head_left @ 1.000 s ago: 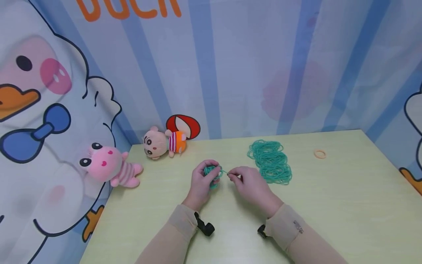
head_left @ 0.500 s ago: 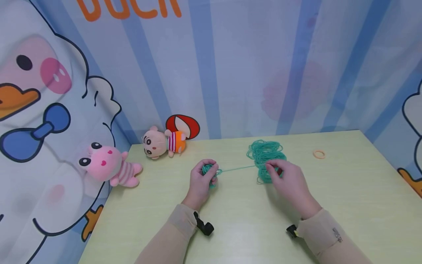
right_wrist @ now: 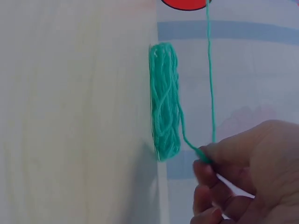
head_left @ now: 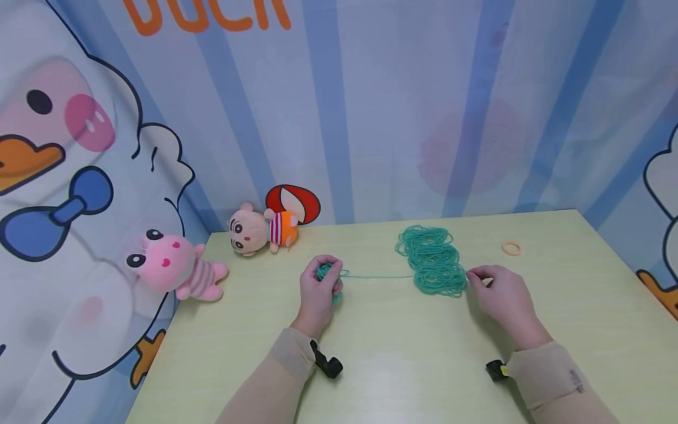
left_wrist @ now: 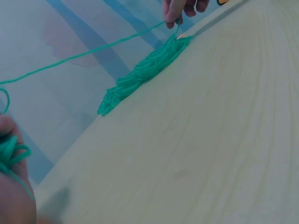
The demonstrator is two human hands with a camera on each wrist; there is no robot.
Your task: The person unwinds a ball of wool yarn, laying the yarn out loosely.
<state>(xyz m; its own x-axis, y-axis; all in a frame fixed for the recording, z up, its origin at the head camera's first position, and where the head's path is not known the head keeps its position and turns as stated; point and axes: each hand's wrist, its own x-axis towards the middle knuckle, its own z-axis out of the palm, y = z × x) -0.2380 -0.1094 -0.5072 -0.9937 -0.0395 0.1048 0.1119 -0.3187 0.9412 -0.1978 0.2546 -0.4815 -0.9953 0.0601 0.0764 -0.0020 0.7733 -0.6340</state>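
My left hand (head_left: 319, 294) grips a small bundle of green yarn (left_wrist: 8, 151), its fingers curled round it. From that bundle a single strand (head_left: 378, 277) runs taut to the right. Between thumb and forefinger my right hand (head_left: 500, 297) pinches this strand, just right of a loose pile of looped green yarn (head_left: 434, 265) on the table. In the right wrist view, another length of yarn (right_wrist: 183, 123) hangs from the pinch down to the pile (right_wrist: 163, 102). Part of the bundle is hidden by the left fingers.
A peach-coloured ring (head_left: 511, 248) lies on the table (head_left: 392, 353) right of the pile. Two plush toys, a pink one (head_left: 177, 265) and one with orange shorts (head_left: 262, 229), lie at the left. A printed cloth (head_left: 381, 118) hangs behind the table.
My right hand has moved right, from close to the left hand to beyond the pile, drawing the strand out long. The left hand has shifted slightly left, still holding its bundle.
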